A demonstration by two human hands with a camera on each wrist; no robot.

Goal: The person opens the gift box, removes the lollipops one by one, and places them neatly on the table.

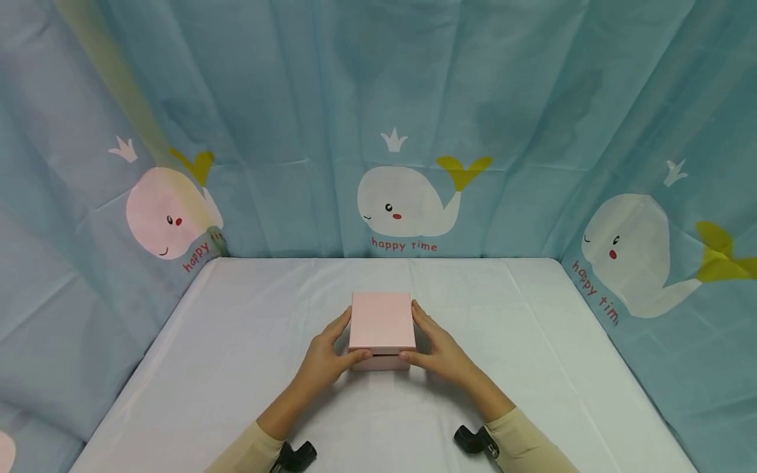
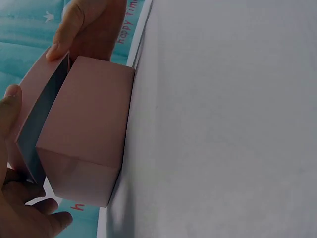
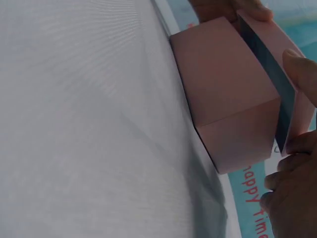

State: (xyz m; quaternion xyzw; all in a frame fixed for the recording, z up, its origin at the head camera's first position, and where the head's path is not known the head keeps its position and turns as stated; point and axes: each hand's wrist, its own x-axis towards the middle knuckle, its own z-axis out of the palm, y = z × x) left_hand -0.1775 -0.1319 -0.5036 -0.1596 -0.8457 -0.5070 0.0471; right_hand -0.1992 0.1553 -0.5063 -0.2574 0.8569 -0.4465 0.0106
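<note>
Midway between the left and right edges of the white-covered table point(image 1: 225, 341), well in from both far corners, we see a pink box base point(image 1: 381, 363) standing with a square pink lid point(image 1: 381, 320) over it. The left hand point(image 1: 328, 351) grips the lid from its left side: we find the thumb at the near-left corner and the fingers along the side, parted from the thumb only by the lid itself. The right hand point(image 1: 440, 348) mirrors this, its thumb on the near-right corner and its fingers on the right side, likewise pinched on the lid. From both wrist views we make out a dark gap between lid and base along the near side (whether the two touch farther back, we cannot tell). Toward the table's near side, we see a beige left sleeve point(image 1: 251, 452) and a beige right sleeve point(image 1: 526, 440), with a black device at each wrist, the left device point(image 1: 303, 456) and the right device point(image 1: 470, 439). Beyond the table's far edge hangs a blue curtain point(image 1: 284, 131), on which we note a white whale point(image 1: 405, 200) with a yellow tail above the red words "happy time" point(image 1: 404, 244).
</note>
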